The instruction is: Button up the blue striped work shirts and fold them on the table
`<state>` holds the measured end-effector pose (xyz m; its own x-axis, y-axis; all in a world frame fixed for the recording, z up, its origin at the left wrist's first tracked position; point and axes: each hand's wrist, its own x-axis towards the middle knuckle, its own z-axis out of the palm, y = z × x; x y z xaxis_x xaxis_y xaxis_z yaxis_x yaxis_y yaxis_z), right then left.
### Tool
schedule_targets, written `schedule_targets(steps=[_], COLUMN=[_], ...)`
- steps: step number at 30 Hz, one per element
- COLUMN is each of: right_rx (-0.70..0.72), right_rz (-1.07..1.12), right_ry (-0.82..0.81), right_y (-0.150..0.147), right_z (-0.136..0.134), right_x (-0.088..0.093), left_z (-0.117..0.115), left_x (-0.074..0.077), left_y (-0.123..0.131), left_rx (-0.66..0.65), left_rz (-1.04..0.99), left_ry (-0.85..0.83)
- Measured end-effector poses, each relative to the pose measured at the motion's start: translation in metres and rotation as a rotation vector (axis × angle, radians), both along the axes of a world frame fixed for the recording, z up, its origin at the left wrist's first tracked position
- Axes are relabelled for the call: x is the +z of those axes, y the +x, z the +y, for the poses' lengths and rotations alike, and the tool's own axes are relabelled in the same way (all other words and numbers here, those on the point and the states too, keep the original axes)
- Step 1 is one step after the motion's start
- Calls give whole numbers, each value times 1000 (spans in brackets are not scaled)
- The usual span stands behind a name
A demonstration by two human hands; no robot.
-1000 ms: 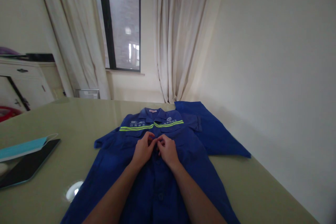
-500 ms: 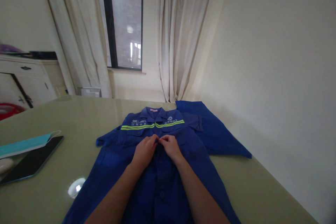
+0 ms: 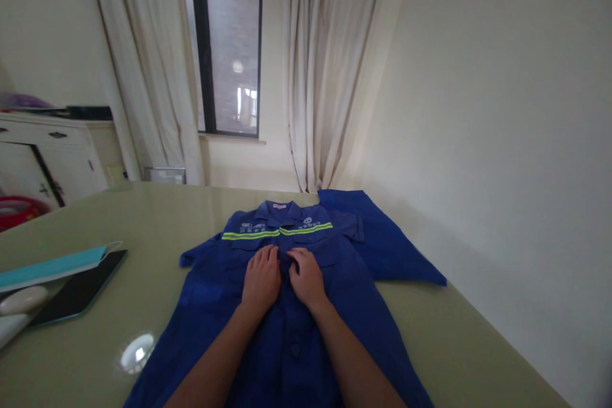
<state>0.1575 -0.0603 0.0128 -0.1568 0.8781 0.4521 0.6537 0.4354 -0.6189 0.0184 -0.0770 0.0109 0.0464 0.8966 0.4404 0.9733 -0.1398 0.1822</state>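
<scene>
A dark blue short-sleeved work shirt lies front up on the table, its collar pointing away from me. A yellow-green reflective stripe crosses the chest, with white lettering and emblems above it. My left hand rests on the shirt just left of the button placket, its fingers stretched forward on the cloth. On the other side of the placket, my right hand touches the fabric with its fingers slightly bent and thumb apart. Nothing shows in either hand. A large button is visible lower on the placket.
Another blue garment lies partly under the shirt's right side, near the wall. At left on the glossy greenish table are a light blue face mask, a dark tablet and a white mouse-shaped object. Curtains hang behind.
Both hands have let go of their pinch on the placket and moved slightly apart, the left one flattening on the shirt. The camera view has shifted a little.
</scene>
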Motion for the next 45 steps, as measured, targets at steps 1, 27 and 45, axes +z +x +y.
schedule_targets(steps=[1, 27, 45], right_rx=[11, -236, -202], right_rz=[-60, 78, 70], right_ry=[1, -238, -198], right_y=[-1, -5, -10], right_z=[-4, 22, 20], right_x=[0, 1, 3], left_z=[-2, -10, 24], left_x=[-3, 42, 8], left_y=[0, 13, -4], left_rx=[30, 35, -214], left_rz=[7, 134, -292], left_ry=[7, -231, -72])
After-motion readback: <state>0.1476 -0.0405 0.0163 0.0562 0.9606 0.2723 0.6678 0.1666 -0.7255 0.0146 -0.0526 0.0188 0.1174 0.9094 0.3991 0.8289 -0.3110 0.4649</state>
